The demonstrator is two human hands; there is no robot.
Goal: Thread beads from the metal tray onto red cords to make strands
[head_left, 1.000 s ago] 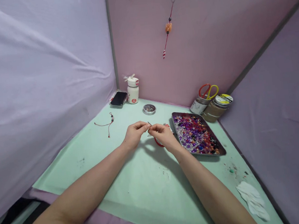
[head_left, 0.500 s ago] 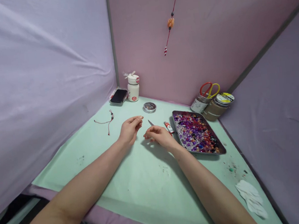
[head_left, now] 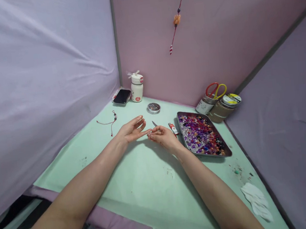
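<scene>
My left hand (head_left: 134,130) is over the middle of the green table, palm turned up and fingers spread, with one fingertip reaching the fingertips of my right hand. My right hand (head_left: 164,137) has its thumb and fingers pinched together; something tiny and pale shows at the tips, too small to name. Behind the right hand lies a pointed metal tool (head_left: 154,123), partly hidden by it. A red and white lighter-like item (head_left: 173,128) lies between that hand and a metal tray (head_left: 181,133) of purple, red and clear beads.
Behind the hands stand a small round dish (head_left: 153,108), a white bottle (head_left: 136,88) and a phone (head_left: 122,96). A beaded cord (head_left: 112,122) lies left. Jars (head_left: 222,110) with scissors (head_left: 216,90) stand back right; a white cloth (head_left: 256,202) lies front right.
My left hand has opened from closed fingers and turned palm up. Its fingertip now meets my right hand, which has closed to a pinch. The view has shifted slightly.
</scene>
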